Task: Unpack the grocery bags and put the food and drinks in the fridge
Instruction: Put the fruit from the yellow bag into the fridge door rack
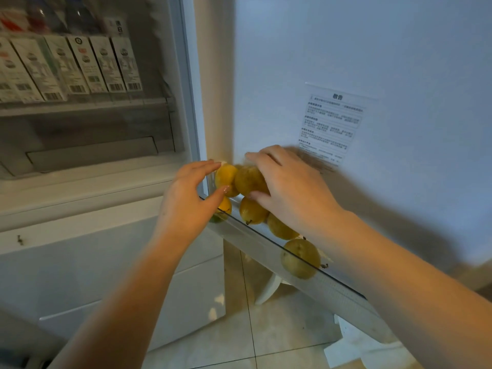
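A pear [250, 180] is gripped by the right hand [290, 190], with the thumb curled beneath it and the fingers spread over its top. The fruit is dull yellow-green with brownish speckling, and it is held at the near end of the door shelf [266, 251], just above the fruit already lying there. Beside it, an orange [225, 177] with a smooth, bright yellow-orange skin is touched by the left hand [186, 201]; the fingers are held nearly straight across its top and the thumb is pressed against its lower side, so the hand is seen as open rather than clenched. A second orange [225, 205] is partly hidden below the left thumb.

Three more pears are laid in a row along the door shelf behind its clear front rail: one [253, 210] just under the held pear, with a short dark stem pointing down, another [281, 227] partly covered by the right wrist, and a third [300, 258] farther along, rounder and greener, its stem shown at the right.

Inside the fridge, a row of white cartons [80, 66] is stood on an upper shelf. A printed notice [332, 126] is stuck on the inner door.
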`<action>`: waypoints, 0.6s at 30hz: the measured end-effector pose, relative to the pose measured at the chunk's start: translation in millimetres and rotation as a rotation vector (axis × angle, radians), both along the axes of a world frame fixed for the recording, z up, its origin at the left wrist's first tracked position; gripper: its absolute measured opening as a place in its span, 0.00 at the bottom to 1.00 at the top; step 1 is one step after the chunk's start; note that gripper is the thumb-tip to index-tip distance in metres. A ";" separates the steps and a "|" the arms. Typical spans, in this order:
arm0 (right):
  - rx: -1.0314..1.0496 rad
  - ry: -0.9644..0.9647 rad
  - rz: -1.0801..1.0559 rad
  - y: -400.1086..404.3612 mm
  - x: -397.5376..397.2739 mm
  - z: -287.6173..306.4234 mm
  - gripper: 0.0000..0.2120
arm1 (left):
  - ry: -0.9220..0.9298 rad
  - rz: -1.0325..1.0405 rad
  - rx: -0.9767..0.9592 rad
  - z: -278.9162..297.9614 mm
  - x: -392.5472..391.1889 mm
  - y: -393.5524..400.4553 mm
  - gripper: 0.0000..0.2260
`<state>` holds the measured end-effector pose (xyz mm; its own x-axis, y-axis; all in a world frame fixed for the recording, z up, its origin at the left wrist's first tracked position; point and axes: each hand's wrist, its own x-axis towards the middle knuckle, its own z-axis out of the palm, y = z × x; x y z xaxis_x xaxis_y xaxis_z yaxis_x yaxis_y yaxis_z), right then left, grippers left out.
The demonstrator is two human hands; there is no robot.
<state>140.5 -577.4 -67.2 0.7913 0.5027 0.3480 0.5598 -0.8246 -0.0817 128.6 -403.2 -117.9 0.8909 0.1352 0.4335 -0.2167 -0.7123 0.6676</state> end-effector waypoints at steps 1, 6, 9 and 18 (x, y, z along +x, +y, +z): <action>0.016 -0.003 -0.004 -1.8 -1.9 2.4 0.31 | -0.012 0.004 -0.002 2.1 -3.5 -0.5 0.19; 0.096 -0.026 -0.015 -13.3 -19.3 11.2 0.32 | -0.073 -0.010 -0.017 13.7 -25.2 -6.3 0.15; 0.136 -0.063 -0.021 -23.3 -37.1 10.4 0.30 | -0.107 -0.024 -0.029 17.4 -40.1 -14.1 0.15; 0.240 -0.067 -0.087 -63.8 -95.1 -14.6 0.27 | -0.197 -0.178 -0.154 1.0 -85.4 -54.6 0.13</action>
